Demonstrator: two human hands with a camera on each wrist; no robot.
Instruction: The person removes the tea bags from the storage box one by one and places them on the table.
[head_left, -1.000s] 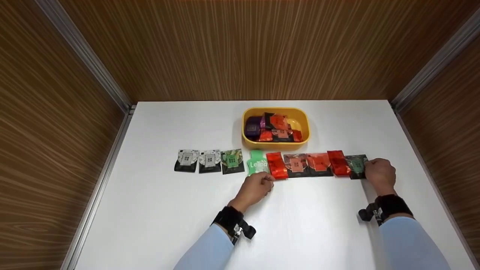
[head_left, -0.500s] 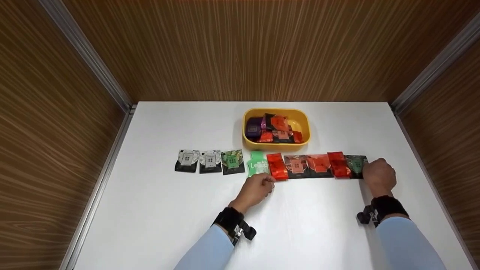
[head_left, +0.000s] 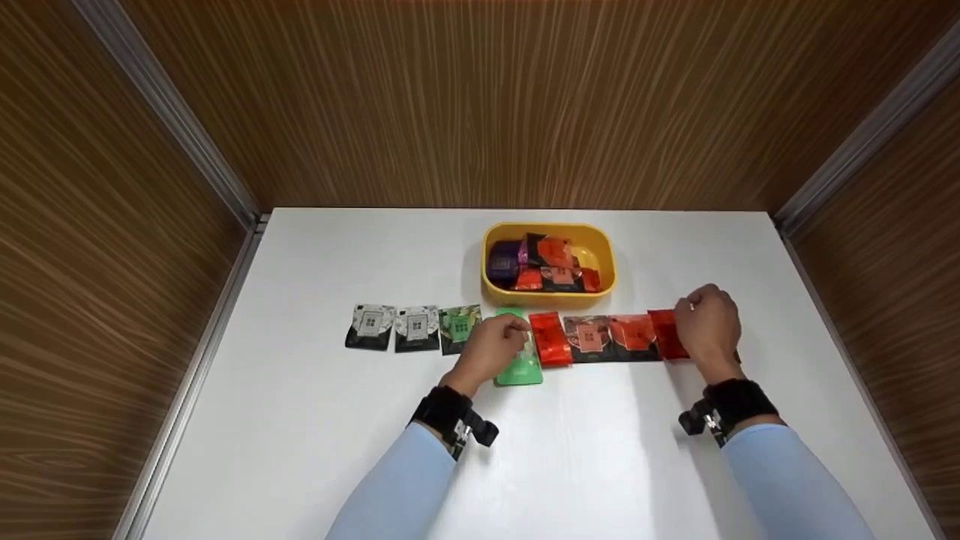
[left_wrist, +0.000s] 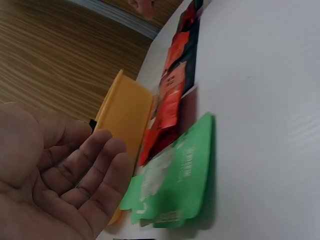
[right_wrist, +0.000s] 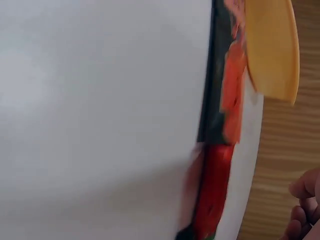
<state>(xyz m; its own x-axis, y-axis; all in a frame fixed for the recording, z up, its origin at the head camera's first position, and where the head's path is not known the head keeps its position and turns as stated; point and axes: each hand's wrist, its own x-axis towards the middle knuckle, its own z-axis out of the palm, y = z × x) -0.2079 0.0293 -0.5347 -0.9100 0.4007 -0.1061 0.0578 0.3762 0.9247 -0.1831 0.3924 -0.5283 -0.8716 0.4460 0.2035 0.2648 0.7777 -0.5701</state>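
My left hand (head_left: 491, 346) is above the green packet (head_left: 519, 371), partly covering it in the head view. In the left wrist view its fingers (left_wrist: 102, 172) are loosely bent with nothing between them, apart from the green packet (left_wrist: 185, 175). My right hand (head_left: 709, 324) hovers over the right end of the sachet row, overlapping a shiny red sachet (head_left: 666, 334) and hiding most of the dark green one. Its fingers (right_wrist: 305, 185) curl loosely at the edge of the right wrist view, holding nothing visible. Another red sachet (head_left: 551, 341), a pinkish-labelled sachet (head_left: 589, 339) and an orange-labelled sachet (head_left: 634, 337) lie between the hands.
A yellow tub (head_left: 600, 297) stands behind the row, holding a purple packet (head_left: 504, 259) and several red and black sachets. Left of the green packet lie two white-and-black sachets and a green-labelled sachet (head_left: 457, 330). Wood-grain panels (head_left: 487, 105) enclose the white table (head_left: 300, 435).
My right hand has let go of the dark green sachet and moved left and upward. My left hand has left the red sachet's lower edge and shifted up and left over the green packet.
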